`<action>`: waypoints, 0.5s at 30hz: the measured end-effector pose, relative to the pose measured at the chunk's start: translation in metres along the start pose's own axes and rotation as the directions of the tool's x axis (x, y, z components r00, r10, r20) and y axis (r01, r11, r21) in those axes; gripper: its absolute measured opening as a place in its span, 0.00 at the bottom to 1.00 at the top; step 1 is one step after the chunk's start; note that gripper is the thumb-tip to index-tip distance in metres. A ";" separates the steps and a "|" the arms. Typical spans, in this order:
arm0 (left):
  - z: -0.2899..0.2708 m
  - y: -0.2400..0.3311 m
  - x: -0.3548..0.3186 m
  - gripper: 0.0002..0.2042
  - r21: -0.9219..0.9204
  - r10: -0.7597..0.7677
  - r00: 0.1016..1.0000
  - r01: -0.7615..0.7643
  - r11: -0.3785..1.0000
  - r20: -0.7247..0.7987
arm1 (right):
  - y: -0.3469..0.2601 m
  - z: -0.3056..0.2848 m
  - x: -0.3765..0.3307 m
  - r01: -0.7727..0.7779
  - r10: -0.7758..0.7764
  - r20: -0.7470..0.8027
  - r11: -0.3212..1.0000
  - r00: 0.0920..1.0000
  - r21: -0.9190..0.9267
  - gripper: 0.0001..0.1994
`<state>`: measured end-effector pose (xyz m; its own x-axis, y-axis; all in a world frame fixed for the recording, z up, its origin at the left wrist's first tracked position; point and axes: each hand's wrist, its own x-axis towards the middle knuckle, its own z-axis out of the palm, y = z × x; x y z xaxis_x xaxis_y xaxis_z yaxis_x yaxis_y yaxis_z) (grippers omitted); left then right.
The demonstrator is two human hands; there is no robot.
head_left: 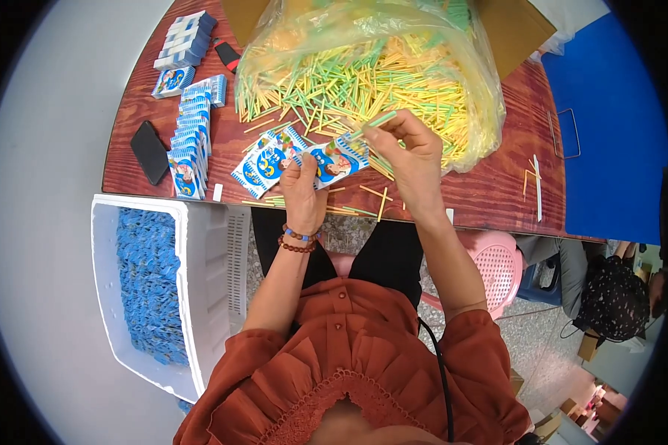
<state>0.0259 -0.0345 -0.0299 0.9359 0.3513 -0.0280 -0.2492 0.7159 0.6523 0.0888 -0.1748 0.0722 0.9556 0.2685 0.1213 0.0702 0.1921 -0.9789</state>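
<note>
My left hand [302, 199] pinches a small blue-and-white printed packet [339, 165] near the table's front edge. Beside it, more packets of the same kind [263, 167] lie fanned to the left, partly under that hand. At the packet's far right end, my right hand [412, 159] is closed on a short thin green stick [382, 119] between thumb and fingertips. Whether the stick's lower end is inside the packet I cannot tell. Behind both hands, a heap of yellow, green and orange sticks [349, 85] spills from a clear plastic bag [490, 111].
On the left stand a row of overlapping packets [191, 141], white-blue stacks [185, 41], a black phone [150, 152] and a red-black tool [227, 55]. A white foam box [189, 297] of blue pieces stands below. A pink stool [490, 267] is at right.
</note>
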 end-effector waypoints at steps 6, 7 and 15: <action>0.011 0.009 -0.002 0.11 -0.104 0.032 0.999 -0.032 0.994 -0.003 | 0.020 0.007 0.006 0.331 -0.305 0.132 0.895 0.943 -0.299 0.03; 0.008 0.009 0.000 0.11 -0.107 0.036 0.999 -0.037 0.994 -0.007 | 0.016 0.005 0.008 0.399 -0.317 0.253 0.819 0.914 -0.413 0.05; 0.004 0.015 0.006 0.11 -0.201 0.038 0.999 -0.044 0.979 -0.032 | -0.005 0.019 0.018 0.521 -0.305 0.435 0.637 0.847 -0.568 0.10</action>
<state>0.0290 -0.0238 -0.0168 0.9174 0.3971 -0.0272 -0.3347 0.8067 0.4870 0.1006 -0.1529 0.0824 0.6640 0.5791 0.4730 0.7050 -0.2742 -0.6540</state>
